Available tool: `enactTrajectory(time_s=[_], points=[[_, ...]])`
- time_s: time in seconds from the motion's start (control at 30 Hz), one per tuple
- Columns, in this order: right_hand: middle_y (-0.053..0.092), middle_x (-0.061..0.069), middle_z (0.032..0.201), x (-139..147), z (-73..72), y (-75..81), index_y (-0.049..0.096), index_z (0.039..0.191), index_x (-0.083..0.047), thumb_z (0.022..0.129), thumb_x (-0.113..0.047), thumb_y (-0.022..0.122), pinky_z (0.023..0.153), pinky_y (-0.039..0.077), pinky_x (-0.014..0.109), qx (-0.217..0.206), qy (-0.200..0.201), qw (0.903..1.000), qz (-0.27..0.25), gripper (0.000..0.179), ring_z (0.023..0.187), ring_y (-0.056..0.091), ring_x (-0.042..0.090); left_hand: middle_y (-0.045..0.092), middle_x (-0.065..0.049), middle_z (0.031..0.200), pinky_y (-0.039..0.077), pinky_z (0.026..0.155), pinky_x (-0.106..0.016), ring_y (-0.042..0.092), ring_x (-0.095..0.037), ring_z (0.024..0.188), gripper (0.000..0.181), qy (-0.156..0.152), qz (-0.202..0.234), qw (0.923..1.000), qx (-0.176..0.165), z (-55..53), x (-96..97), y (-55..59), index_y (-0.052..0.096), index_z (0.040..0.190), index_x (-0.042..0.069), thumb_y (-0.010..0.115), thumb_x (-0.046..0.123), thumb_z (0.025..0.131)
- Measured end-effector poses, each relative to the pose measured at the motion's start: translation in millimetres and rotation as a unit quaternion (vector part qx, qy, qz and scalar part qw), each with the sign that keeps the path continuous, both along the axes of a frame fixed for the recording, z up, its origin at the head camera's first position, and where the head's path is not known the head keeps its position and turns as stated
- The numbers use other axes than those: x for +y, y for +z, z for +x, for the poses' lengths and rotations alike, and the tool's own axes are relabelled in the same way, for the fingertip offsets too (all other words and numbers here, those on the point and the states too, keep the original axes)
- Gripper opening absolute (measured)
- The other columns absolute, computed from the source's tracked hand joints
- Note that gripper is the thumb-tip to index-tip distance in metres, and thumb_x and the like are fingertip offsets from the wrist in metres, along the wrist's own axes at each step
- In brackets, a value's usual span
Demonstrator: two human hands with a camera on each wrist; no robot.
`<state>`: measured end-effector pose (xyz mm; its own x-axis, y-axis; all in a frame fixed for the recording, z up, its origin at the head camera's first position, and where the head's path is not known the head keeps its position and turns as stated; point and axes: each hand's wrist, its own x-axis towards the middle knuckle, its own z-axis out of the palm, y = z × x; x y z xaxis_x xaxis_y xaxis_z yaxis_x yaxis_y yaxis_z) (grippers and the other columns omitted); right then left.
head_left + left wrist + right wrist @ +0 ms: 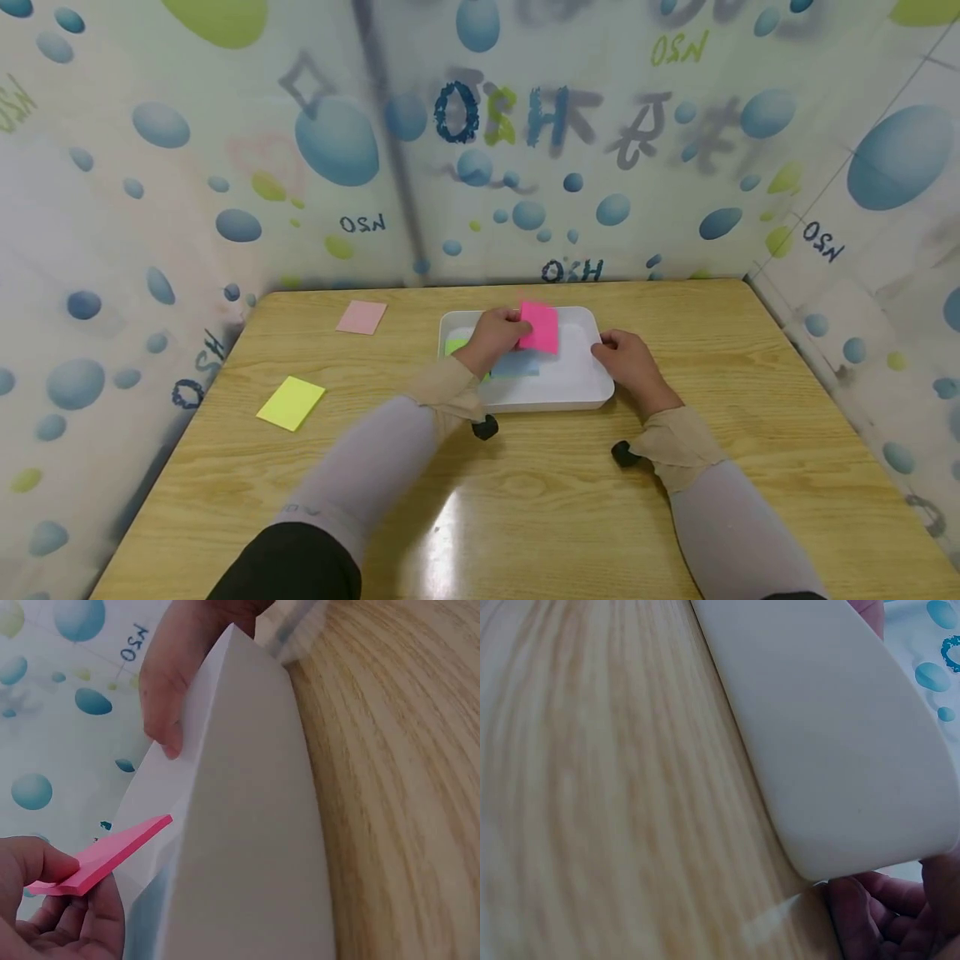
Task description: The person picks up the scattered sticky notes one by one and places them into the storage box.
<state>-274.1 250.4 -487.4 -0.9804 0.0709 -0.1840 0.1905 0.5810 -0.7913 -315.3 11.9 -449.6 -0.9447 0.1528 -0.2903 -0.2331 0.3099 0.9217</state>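
My left hand pinches a bright pink sticky note pad between thumb and fingers, up over a white tray. In the left wrist view the pink pad shows its thick edge, with the thumb on top. At the tray's right end, my right hand grips the wall, thumb at the rim and fingers curled outside it. Inside the tray lie a light blue pad and, at its left end, a green pad, both partly hidden by the left hand and wrist.
A pale pink sticky note pad lies left of the tray, towards the back. Nearer the table's left edge is a yellow pad. The wooden table meets a patterned wall covering at the back.
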Motion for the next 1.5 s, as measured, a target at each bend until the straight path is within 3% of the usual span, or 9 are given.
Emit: enactTrajectory(time_s=[0.33, 0.6, 0.77, 0.97, 1.07, 1.5], points=[[0.063, 0.02, 0.131, 0, -0.6, 0.0, 0.06, 0.139, 0.0, 0.105, -0.029, 0.051, 0.095, 0.051, 0.04, -0.017, -0.007, 0.9998, 0.001, 0.045, 0.113, 0.058, 0.031, 0.068, -0.008, 0.107, 0.05, 0.075, -0.025, 0.06, -0.015, 0.085, 0.03, -0.021, -0.039, 0.9989, -0.012, 5.4, 27.2, -9.1, 0.068, 0.12, 0.003, 0.071, 0.018, 0.095], [0.063, 0.02, 0.131, 1, -0.3, 2.1, 0.06, 0.138, -0.001, 0.105, -0.029, 0.052, 0.095, 0.051, 0.039, -0.022, -0.003, 0.9998, -0.001, 0.045, 0.112, 0.057, 0.031, 0.069, -0.004, 0.081, 0.05, 0.067, -0.024, 0.064, -0.013, 0.073, 0.018, -0.048, -0.092, 0.9946, -0.01, 8.5, 37.8, -3.4, 0.067, 0.094, 0.006, 0.073, 0.023, 0.095], [0.063, 0.02, 0.129, 2, -0.6, 2.1, 0.06, 0.138, 0.0, 0.105, -0.029, 0.052, 0.096, 0.05, 0.04, -0.017, -0.002, 0.9998, -0.003, 0.044, 0.113, 0.056, 0.032, 0.066, -0.002, 0.066, 0.05, 0.061, -0.024, 0.062, -0.013, 0.062, 0.026, -0.081, -0.15, 0.9854, -0.003, 10.3, 39.8, -0.2, 0.064, 0.081, 0.008, 0.072, 0.029, 0.096], [0.063, 0.019, 0.13, 1, 0.0, 2.2, 0.06, 0.139, -0.001, 0.105, -0.029, 0.052, 0.096, 0.05, 0.04, -0.02, -0.001, 0.9998, -0.003, 0.044, 0.114, 0.056, 0.031, 0.062, -0.001, 0.06, 0.048, 0.059, -0.024, 0.058, -0.014, 0.058, 0.036, -0.126, -0.232, 0.9642, 0.029, 12.5, 40.6, -0.4, 0.061, 0.073, 0.011, 0.072, 0.036, 0.096], [0.063, 0.019, 0.13, 1, 0.1, 2.2, 0.06, 0.138, -0.001, 0.105, -0.029, 0.052, 0.095, 0.05, 0.039, -0.019, -0.003, 0.9998, -0.005, 0.044, 0.113, 0.057, 0.03, 0.063, -0.002, 0.062, 0.045, 0.061, -0.026, 0.059, -0.015, 0.061, 0.035, -0.137, -0.252, 0.9574, 0.036, 13.6, 39.5, 0.4, 0.062, 0.075, 0.011, 0.072, 0.038, 0.096], [0.063, 0.019, 0.129, 0, -0.4, 2.5, 0.06, 0.138, -0.002, 0.105, -0.031, 0.052, 0.097, 0.05, 0.041, -0.022, -0.004, 0.9997, -0.008, 0.044, 0.114, 0.056, 0.031, 0.07, -0.004, 0.071, 0.046, 0.065, -0.029, 0.064, -0.017, 0.071, 0.031, -0.142, -0.273, 0.9505, 0.04, 13.7, 35.9, 1.2, 0.067, 0.087, 0.012, 0.069, 0.04, 0.098]])
